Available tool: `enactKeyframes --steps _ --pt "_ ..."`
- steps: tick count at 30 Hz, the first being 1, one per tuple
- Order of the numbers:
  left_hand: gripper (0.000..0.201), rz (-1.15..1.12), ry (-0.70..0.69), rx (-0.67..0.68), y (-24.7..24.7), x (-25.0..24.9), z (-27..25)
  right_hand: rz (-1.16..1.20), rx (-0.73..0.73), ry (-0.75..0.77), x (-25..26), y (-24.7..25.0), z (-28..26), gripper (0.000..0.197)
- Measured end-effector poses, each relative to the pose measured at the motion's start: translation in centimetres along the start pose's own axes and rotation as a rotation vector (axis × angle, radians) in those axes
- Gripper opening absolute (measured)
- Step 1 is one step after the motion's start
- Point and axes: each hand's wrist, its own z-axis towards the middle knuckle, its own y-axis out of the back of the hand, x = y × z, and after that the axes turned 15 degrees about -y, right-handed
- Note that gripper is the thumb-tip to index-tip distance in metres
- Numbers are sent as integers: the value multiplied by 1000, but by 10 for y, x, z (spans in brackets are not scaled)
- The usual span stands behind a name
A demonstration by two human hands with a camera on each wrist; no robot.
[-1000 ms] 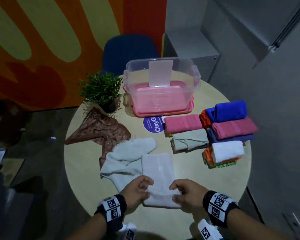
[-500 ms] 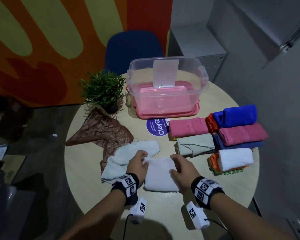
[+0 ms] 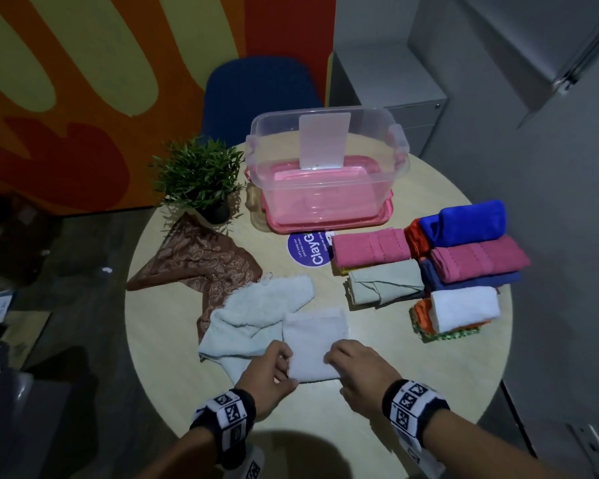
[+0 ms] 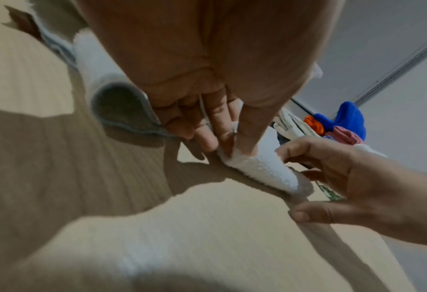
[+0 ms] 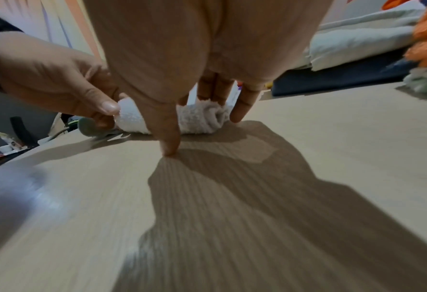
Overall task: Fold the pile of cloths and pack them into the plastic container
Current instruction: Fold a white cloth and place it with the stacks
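Round table (image 3: 377, 402), wood-look top.
- White cloth (image 3: 313, 340): folded, near edge of table, centre. L hand (image 3: 268, 371) pinches its near-left corner, thumb & fingers curled on the fabric; R hand (image 3: 355, 369) at near-right corner, fingers on the fold, thumb tip down on table; actual grasp by R cannot be told.
- Pale blue cloth (image 3: 256, 316): unfolded, touching white cloth's left side.
- Brown patterned cloth (image 3: 201, 261): left side of table, partly under blue one.
- Plastic container (image 3: 325, 174): far edge, clear, standing on pink lid.
- Folded cloths (image 3: 464, 264): stacked, right edge; pink, blue, grey, white, orange.
- Potted plant (image 3: 201, 178): far-left edge.
- Purple sticker (image 3: 308, 250): just before container.
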Motion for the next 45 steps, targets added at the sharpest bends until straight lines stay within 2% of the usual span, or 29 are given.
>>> enactKeyframes --steps 6,8,10,11,14,15,17,20,22,27,31,35,38,42,45 --pt "23 156 136 26 -3 5 -1 136 -99 -40 2 -4 5 37" --pt "23 264 46 10 0 1 1 169 -123 -75 3 0 6 31" --pt "27 457 -151 -47 2 -6 4 162 -95 -91 6 7 7 29" --pt "34 544 -248 -27 1 -9 7 151 -64 -94 6 11 8 29" --pt "57 710 -388 196 -1 -12 17 145 28 -147 6 20 11 30" --pt "56 736 -413 258 -2 -10 21 147 57 -171 6 22 12 28" --pt "43 716 -436 250 -2 -1 25 194 111 -221 4 25 13 22" --pt "28 465 -321 55 2 -2 28 315 121 -306 0 29 16 18" --pt "23 389 -223 5 7 -8 37 345 111 -341 0 30 19 19" --pt "27 384 -121 32 8 -15 60 444 81 -368 6 35 25 20" --pt "25 414 -63 1 8 -15 67 424 126 -341 6 44 25 40" --pt "24 358 -69 -15 6 -14 65 361 148 -372 0 43 32 21" --pt "14 306 -43 -70 6 -8 63 344 145 -411 -2 42 39 12" --pt "14 348 -21 -62 3 -4 71 358 89 -463 3 39 44 15" --pt "22 489 -11 51 5 -6 77 363 66 -492 5 35 45 23"
